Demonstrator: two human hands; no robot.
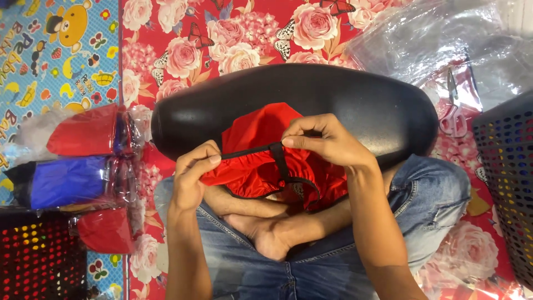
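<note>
— Where were we with the red garment (pixel 261 161)?

— We had it spread over the near edge of the black cushion (pixel 344 105), which lay across our knees, with its lower part hanging down toward our lap. We were at the strap: the black strap (pixel 250 150) ran taut between our two hands.

— How were the hands set?

— Our left hand (pixel 191 178) was closed on the strap's left end, thumb and forefinger pinched together. Our right hand (pixel 327 141) was pinched shut on the spot where the strap met a second black band running down the cloth. Neither hand held anything else.

— So which step did we judge it to be?

— Straightening or fitting the strap, we thought, with the cloth itself not yet folded. The next move seemed to call for keeping the strap flat and untwisted while shifting one pinch along it, without pulling the cloth off the cushion.

— What lay around us?

— At the left edge of the flowered mat (pixel 183 50), packed pieces in clear bags: a red one (pixel 83 133), a blue one (pixel 66 180), another red (pixel 105 230). Scissors (pixel 455 116) lay at the right, beside a dark basket (pixel 505 183) and loose clear plastic (pixel 438 39).
</note>
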